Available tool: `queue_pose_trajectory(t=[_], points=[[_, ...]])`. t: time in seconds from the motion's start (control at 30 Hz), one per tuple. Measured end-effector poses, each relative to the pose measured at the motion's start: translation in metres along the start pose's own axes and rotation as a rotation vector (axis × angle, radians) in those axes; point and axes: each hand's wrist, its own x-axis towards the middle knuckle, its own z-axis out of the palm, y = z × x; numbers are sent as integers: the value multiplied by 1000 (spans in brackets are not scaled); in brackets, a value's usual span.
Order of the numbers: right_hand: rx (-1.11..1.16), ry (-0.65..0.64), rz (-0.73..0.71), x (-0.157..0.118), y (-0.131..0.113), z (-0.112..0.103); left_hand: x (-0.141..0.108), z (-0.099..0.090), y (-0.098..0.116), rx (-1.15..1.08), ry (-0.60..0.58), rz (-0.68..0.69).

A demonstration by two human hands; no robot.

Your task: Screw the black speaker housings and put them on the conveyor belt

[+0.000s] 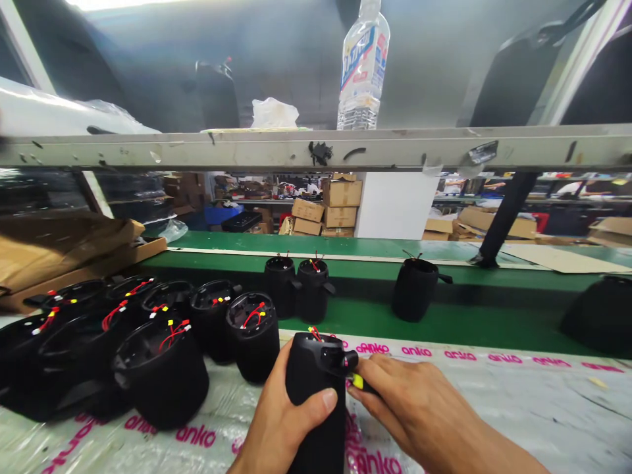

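My left hand [291,415] is wrapped round a black fabric-covered cylinder [316,421] with red and yellow wires at its top, its thumb across the front. On the cylinder's right side, near a protruding black strap or loop, my right hand [405,398] is closed on a small tool with a yellow and black handle [359,382]. The tool's tip is hidden. Just left of the held one stands another black cylinder [254,342], with red wires showing in its open top.
Several similar black cylinders [162,375] crowd the left side. More stand on the green belt [355,316] behind, one at centre right [415,289]. A metal shelf [247,150] crosses above, holding a plastic bottle [364,72]. A cardboard tray [143,250] lies far left.
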Motion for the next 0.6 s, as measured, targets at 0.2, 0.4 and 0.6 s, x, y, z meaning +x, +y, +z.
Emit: queue_pose_trajectory(t=[0.2,0.4,0.6], points=[[78,-85,47,-3,3,-1,2,-5,1,49,-41,-19],[21,-117,43,-5,5,-2,2,-8,8,9,-168,-88],[-241,-58,-38,-5,2,8,2,-7,7,92,-145,-70]])
